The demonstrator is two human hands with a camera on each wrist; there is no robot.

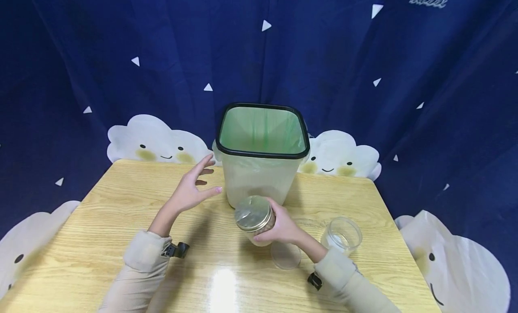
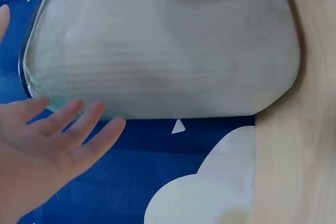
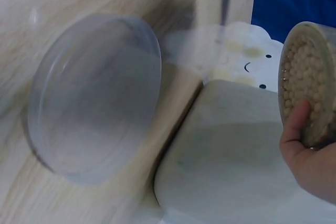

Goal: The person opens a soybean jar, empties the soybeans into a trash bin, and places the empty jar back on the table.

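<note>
My right hand (image 1: 286, 224) grips a clear jar (image 1: 254, 219) from its right side, in front of the bin. The jar has a silver top, and small round beige pieces fill it, seen through its base in the right wrist view, where the thumb presses on the jar (image 3: 302, 66). My left hand (image 1: 190, 189) is raised to the left of the bin, fingers spread, holding nothing. In the left wrist view the hand (image 2: 50, 150) overlaps the wall of the bin (image 2: 173, 51).
A white bin (image 1: 259, 173) with a black rim and a green liner stands at the table's back. A clear round lid (image 1: 286, 256) lies by the right forearm. Beyond that forearm stands an open clear container (image 1: 351, 235). A blue curtain (image 1: 182, 43) hangs behind the wooden table (image 1: 117, 200).
</note>
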